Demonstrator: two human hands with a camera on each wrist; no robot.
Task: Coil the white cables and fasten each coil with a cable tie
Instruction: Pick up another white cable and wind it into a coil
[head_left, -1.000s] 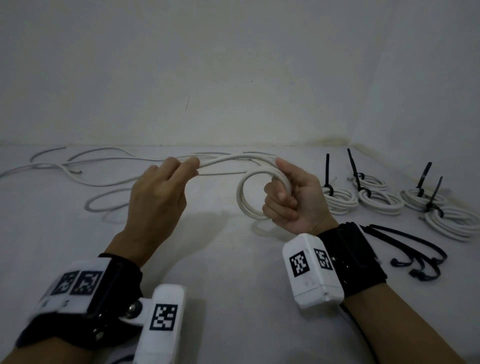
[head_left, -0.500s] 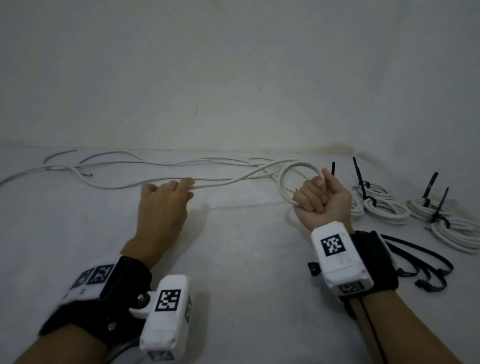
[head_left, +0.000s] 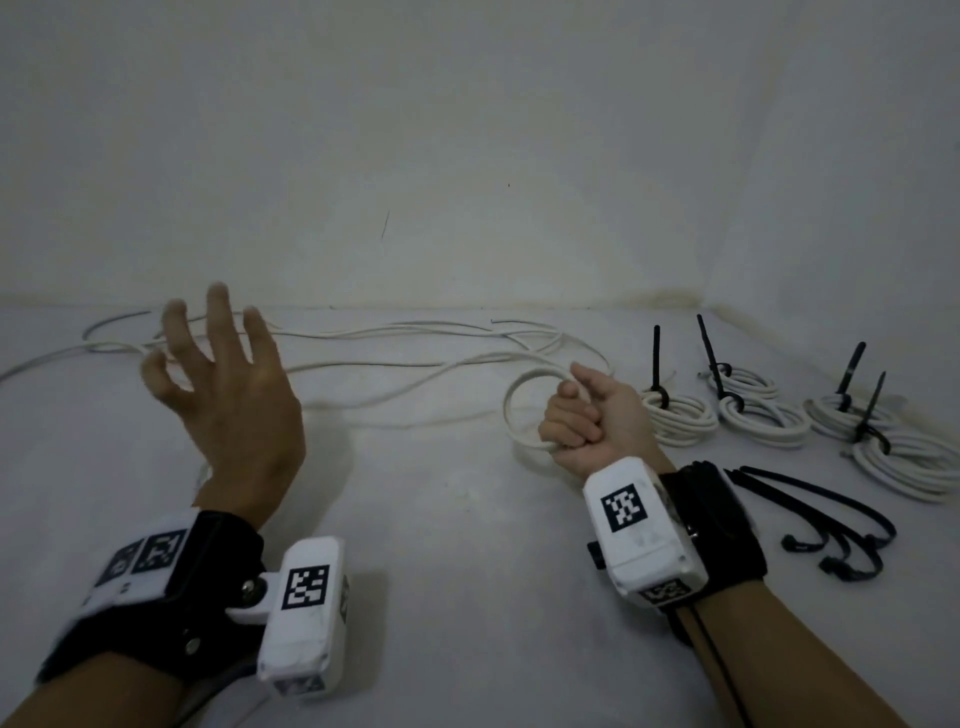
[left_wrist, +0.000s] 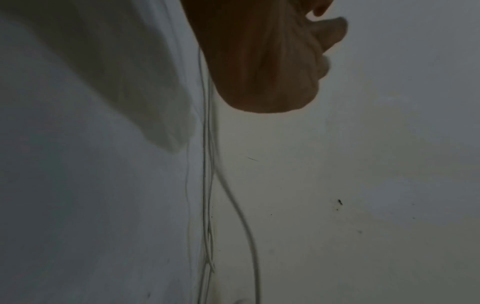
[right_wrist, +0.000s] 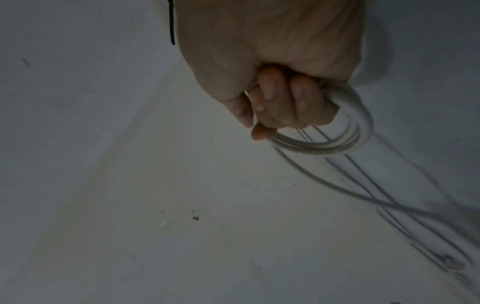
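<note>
My right hand (head_left: 576, 415) grips a small coil of white cable (head_left: 517, 410) just above the table; the loop stands out to the left of the fist. In the right wrist view its fingers (right_wrist: 283, 102) curl round the coil (right_wrist: 348, 142). The cable's free length (head_left: 415, 384) trails left across the table among other loose white cables (head_left: 395, 330). My left hand (head_left: 197, 353) is lifted over those cables at the left with its fingers spread, holding nothing. The left wrist view shows its palm (left_wrist: 259, 61) above the cables (left_wrist: 207, 185).
Several finished coils with upright black ties lie at the right: (head_left: 675, 418), (head_left: 753, 402), (head_left: 909, 462). Loose black cable ties (head_left: 810, 514) lie beside my right wrist. A white wall (head_left: 467, 156) closes the back and the right side.
My left hand has let go of the cable, lifted and spread its fingers further left. My right hand keeps its hold on the coil, with the loop now to the fist's left.
</note>
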